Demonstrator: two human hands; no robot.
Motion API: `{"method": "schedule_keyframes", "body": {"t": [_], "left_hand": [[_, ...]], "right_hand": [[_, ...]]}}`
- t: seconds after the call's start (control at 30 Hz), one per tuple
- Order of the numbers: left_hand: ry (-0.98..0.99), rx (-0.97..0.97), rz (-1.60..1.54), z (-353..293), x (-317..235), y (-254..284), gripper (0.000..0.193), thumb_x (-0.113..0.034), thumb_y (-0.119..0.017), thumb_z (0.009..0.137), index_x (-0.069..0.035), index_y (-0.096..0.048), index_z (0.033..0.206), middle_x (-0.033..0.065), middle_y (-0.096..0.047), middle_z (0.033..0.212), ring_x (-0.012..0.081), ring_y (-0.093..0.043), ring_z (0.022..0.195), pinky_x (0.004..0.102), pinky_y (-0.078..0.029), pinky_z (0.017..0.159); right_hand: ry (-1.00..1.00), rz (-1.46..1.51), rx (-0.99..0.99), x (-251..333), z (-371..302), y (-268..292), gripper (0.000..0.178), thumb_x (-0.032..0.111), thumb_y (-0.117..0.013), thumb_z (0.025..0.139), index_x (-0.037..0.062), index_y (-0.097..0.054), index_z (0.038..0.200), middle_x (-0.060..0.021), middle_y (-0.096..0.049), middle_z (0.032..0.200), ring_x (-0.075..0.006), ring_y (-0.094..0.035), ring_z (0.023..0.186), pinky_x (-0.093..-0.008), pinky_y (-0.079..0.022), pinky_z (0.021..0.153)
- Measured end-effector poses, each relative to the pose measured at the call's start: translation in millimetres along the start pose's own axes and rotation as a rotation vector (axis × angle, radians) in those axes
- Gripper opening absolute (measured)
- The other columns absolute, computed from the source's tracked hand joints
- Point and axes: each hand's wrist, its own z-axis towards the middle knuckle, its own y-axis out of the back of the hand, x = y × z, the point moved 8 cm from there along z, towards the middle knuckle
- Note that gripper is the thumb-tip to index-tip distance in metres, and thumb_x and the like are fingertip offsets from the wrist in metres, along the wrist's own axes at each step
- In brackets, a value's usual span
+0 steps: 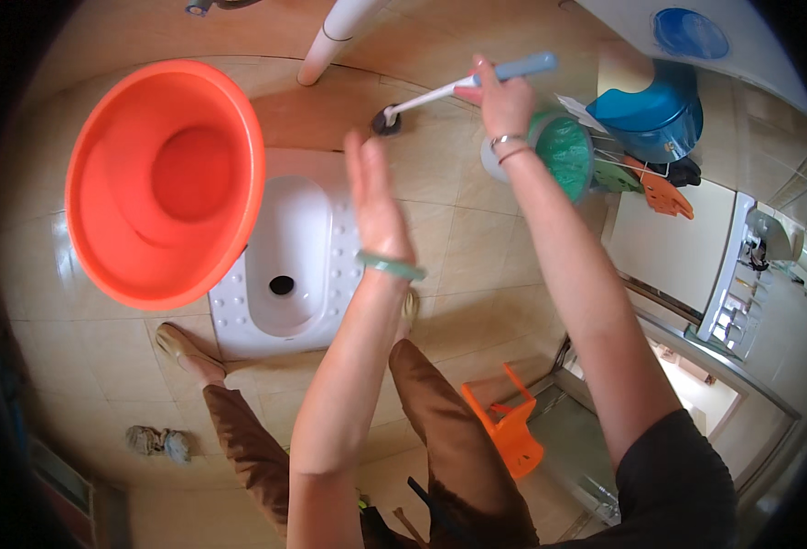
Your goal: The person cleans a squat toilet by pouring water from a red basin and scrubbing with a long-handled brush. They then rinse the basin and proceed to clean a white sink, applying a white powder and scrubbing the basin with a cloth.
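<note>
In my right hand is a toilet brush with a white shaft and a blue grip end. Its dark head points left, over the tiles beside the wall. My left hand, with a green bangle at the wrist, is slightly blurred; its fingers are stretched out and it holds nothing. Below and left of that hand lies a white squat toilet with a dark drain hole. A large orange basin overlaps the toilet's upper left side in the view.
A bin with a green liner stands right of my right hand, near a blue bin and orange slippers on a rack. A white pipe rises by the wall. An orange stool and a grey rag are lower down.
</note>
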Motion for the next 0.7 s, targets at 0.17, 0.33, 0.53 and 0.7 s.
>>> {"method": "schedule_keyframes", "body": {"t": [0.17,0.33,0.53,0.7], "left_hand": [[0.021,0.242,0.013,4,-12,-82,0.071,-0.049,-0.043,0.094,-0.004,-0.022,0.146,0.0089,-0.020,0.152,0.0194,-0.016,0.141,0.0342,-0.013,0.113],[0.096,0.243,0.039,1,-12,-76,0.071,-0.048,-0.045,0.094,-0.005,-0.022,0.146,0.0083,-0.021,0.152,0.0180,-0.017,0.141,0.0335,-0.014,0.113],[0.182,0.120,-0.032,10,-2,-18,0.065,-0.043,-0.042,0.097,-0.006,-0.022,0.146,0.0083,-0.026,0.150,0.0198,-0.023,0.139,0.0340,-0.020,0.111],[0.226,0.182,-0.008,7,-11,-28,0.063,-0.043,-0.043,0.096,-0.008,-0.026,0.145,0.0093,-0.029,0.149,0.0201,-0.024,0.138,0.0343,-0.021,0.110]], "right_hand": [[-0.006,-0.124,0.047,10,54,14,0.036,0.026,-0.067,0.084,-0.0088,-0.060,0.079,-0.0133,-0.064,0.071,-0.0240,-0.069,0.059,-0.0296,-0.052,0.056],[0.027,-0.100,0.104,9,76,10,0.038,0.029,-0.066,0.084,-0.0077,-0.061,0.078,-0.0131,-0.065,0.071,-0.0247,-0.069,0.061,-0.0304,-0.052,0.058],[-0.039,-0.075,0.125,13,91,-3,0.035,0.028,-0.067,0.082,-0.0068,-0.062,0.079,-0.0118,-0.065,0.071,-0.0245,-0.069,0.062,-0.0293,-0.051,0.058],[-0.002,0.067,0.019,28,60,-1,0.034,0.023,-0.067,0.084,-0.0095,-0.060,0.079,-0.0138,-0.064,0.072,-0.0290,-0.069,0.061,-0.0295,-0.054,0.054]]}}
